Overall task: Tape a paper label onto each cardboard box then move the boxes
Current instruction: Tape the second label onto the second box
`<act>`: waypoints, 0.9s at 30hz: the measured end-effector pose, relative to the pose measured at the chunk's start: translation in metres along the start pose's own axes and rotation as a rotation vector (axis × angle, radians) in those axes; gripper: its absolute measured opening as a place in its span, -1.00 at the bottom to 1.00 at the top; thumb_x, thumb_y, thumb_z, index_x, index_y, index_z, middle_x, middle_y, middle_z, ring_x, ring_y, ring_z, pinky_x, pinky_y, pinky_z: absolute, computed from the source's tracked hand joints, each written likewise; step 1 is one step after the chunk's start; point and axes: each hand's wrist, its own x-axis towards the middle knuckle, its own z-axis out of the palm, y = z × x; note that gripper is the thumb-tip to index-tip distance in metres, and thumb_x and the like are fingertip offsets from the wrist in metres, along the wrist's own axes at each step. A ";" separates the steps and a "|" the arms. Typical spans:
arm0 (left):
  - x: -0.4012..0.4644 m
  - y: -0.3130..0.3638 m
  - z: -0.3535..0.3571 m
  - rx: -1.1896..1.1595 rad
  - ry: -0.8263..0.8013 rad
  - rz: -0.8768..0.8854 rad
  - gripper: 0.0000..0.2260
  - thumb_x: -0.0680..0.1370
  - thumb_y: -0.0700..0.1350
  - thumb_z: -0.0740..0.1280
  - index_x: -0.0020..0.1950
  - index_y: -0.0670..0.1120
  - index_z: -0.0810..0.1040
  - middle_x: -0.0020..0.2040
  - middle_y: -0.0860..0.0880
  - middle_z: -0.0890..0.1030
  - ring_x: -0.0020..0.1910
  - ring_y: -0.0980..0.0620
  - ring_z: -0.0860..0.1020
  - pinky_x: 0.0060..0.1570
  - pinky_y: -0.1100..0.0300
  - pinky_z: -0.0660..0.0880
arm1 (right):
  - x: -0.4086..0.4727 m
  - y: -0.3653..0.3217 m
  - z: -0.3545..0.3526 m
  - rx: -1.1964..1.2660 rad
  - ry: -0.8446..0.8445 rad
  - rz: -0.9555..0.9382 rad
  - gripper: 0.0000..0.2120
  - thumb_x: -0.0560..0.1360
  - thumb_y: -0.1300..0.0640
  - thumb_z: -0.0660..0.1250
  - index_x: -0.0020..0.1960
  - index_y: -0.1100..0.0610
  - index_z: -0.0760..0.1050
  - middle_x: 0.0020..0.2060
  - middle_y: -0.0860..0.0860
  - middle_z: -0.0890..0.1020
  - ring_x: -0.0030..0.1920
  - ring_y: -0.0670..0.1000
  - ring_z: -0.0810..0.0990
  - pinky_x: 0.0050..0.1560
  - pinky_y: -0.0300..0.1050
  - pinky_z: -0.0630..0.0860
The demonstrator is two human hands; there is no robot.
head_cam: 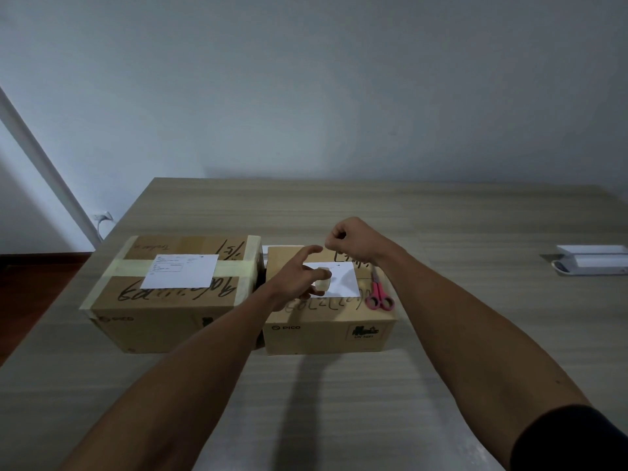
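Two hands busy: my left hand [299, 278] grips the tape roll [323, 283], right hand [350, 241] pinching (tape end, unclear); the label [339, 278] may shift.

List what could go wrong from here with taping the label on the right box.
1. The paper label lies loose on the right box; pulling tape from the roll in the left hand may shift it.
2. The right hand pinches something too thin to see, probably the tape end, which could twist or stick to itself.
3. The scissors near the box edge could be knocked off.
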 end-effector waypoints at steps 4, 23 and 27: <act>-0.002 0.002 -0.002 -0.008 -0.020 0.000 -0.46 0.61 -0.04 0.41 0.51 0.23 0.28 0.16 -0.11 0.64 -0.10 -0.07 0.71 -0.12 0.07 0.51 | 0.000 -0.002 0.003 -0.006 0.013 -0.014 -0.87 0.58 0.21 0.40 -0.10 0.23 0.67 -0.18 -0.01 0.70 -0.11 0.07 0.68 -0.06 0.03 0.64; -0.005 -0.003 0.000 0.060 -0.070 0.102 -0.50 0.59 -0.10 0.43 0.45 0.24 0.38 0.11 -0.12 0.60 -0.17 0.01 0.61 -0.10 0.15 0.56 | -0.003 0.023 0.019 0.228 0.223 0.231 -0.78 0.55 0.13 0.43 0.14 0.16 0.49 -0.03 0.10 0.60 -0.18 0.06 0.59 -0.19 -0.09 0.49; -0.001 -0.012 0.003 -0.027 -0.039 0.073 -0.50 0.59 -0.10 0.44 0.46 0.21 0.37 0.00 -0.09 0.60 -0.19 -0.02 0.57 -0.17 0.08 0.52 | -0.007 0.057 0.027 -0.092 0.305 0.397 -0.90 0.57 0.19 0.27 -0.13 0.16 0.44 -0.18 0.09 0.56 -0.14 0.16 0.59 -0.23 -0.09 0.43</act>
